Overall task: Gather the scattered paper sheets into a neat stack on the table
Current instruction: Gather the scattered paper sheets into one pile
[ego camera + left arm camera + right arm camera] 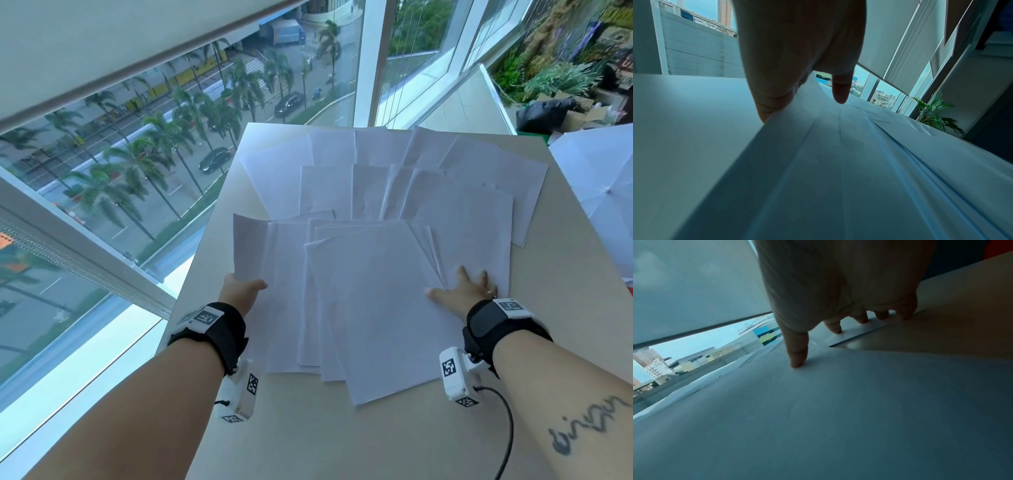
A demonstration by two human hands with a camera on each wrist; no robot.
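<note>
Several white paper sheets [428, 178] lie fanned and overlapping across the far half of the pale table [376, 438]. A looser pile [376, 308] sits nearer me, its sheets askew. My left hand [245, 287] pinches the left edge of the pile's leftmost sheet [253, 246], thumb on top, and that edge curls up off the table. In the left wrist view the sheet [838, 162] bends upward under the thumb [840, 92]. My right hand [462, 289] lies flat with spread fingers [835, 327] pressing the pile's right side [818, 418].
The table's left edge runs along a floor-to-ceiling window [102, 171]. A white umbrella [596, 185] sits just past the table's right edge. A cable [507, 421] hangs from the right wrist camera. A potted plant [935, 112] stands beyond the far end.
</note>
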